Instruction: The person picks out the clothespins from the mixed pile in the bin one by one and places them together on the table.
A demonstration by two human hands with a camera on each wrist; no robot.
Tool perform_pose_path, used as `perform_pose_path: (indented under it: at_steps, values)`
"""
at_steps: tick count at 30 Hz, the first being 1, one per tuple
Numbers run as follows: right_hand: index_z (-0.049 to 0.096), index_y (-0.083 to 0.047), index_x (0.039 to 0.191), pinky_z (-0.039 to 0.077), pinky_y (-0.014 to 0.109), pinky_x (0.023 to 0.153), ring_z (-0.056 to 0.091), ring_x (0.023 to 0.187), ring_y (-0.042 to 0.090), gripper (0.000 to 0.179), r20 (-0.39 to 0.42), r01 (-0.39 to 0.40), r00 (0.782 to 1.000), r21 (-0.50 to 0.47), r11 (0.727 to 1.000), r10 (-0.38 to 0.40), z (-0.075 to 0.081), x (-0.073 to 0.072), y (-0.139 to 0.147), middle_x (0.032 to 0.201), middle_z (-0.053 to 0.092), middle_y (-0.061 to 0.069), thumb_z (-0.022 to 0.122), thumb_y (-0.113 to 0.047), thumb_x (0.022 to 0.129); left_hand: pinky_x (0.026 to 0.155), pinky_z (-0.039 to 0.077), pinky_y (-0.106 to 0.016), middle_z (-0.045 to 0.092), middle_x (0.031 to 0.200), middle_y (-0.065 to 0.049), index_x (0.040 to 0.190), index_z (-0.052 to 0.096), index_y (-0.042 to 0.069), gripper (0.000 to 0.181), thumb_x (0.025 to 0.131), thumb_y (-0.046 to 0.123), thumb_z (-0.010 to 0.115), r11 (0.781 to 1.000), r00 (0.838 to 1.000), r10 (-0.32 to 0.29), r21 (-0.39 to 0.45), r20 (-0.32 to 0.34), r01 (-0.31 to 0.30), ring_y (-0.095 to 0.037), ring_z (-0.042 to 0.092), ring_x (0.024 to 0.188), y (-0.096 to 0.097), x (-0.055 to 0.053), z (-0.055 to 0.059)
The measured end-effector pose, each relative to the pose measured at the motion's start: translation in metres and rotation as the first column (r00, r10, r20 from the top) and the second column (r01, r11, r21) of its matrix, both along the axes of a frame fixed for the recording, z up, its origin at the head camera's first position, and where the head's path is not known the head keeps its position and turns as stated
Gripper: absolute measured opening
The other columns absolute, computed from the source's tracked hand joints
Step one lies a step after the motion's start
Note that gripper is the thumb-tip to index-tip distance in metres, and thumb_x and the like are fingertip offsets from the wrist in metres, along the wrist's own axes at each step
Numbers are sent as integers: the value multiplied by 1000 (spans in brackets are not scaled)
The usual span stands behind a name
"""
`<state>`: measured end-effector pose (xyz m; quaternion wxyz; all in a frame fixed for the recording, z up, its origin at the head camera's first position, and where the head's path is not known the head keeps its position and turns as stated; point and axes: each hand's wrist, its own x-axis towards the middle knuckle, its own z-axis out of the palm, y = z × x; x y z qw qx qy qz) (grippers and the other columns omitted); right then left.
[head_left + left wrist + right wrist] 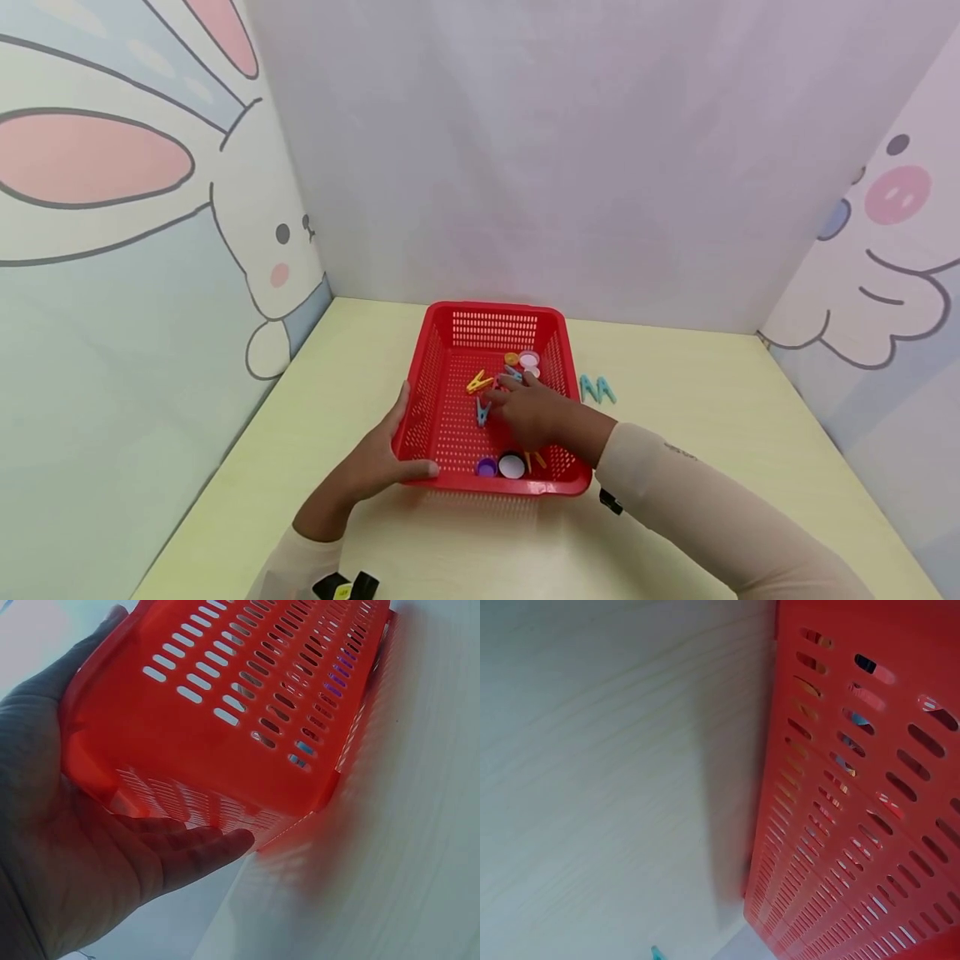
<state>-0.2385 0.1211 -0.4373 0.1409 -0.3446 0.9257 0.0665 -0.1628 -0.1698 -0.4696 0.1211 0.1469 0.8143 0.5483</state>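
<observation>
A red plastic basket (442, 367) with slotted walls stands on the table. My left hand (375, 458) holds its near left corner, the thumb along the near rim and the fingers against the outer left side. Inside the basket, my right hand (532, 412) reaches low with fingers extended, close to a blue clothespin (482, 412) and a pink clothespin (497, 381); whether they touch is unclear. A yellow clothespin (478, 382) lies left of those fingers. In the right wrist view the basket wall (870, 787) fills the right side and the hand is hidden.
Within the basket are a purple cap (487, 467), a white cap with a dark rim (512, 466), another yellow clothespin (536, 460), an orange cap (512, 358) and pale caps (529, 359). Two teal clothespins (597, 389) lie on the table to the right. Walls enclose the table.
</observation>
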Motion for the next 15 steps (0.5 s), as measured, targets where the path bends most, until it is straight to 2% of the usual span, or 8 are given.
perform_pose_path:
  at_steps: [15]
  values:
    - [71,-33,146,33,71,130,28,168,35,76,-37,-41,998,56,998,44,-3,2,-1,171,47,-10,99,-30,76,98,67,-48,37,170,-23,177,-8,22,140,82,40,93,999,999,-25,20,-23,26,-45,56,142,-2,0,-1]
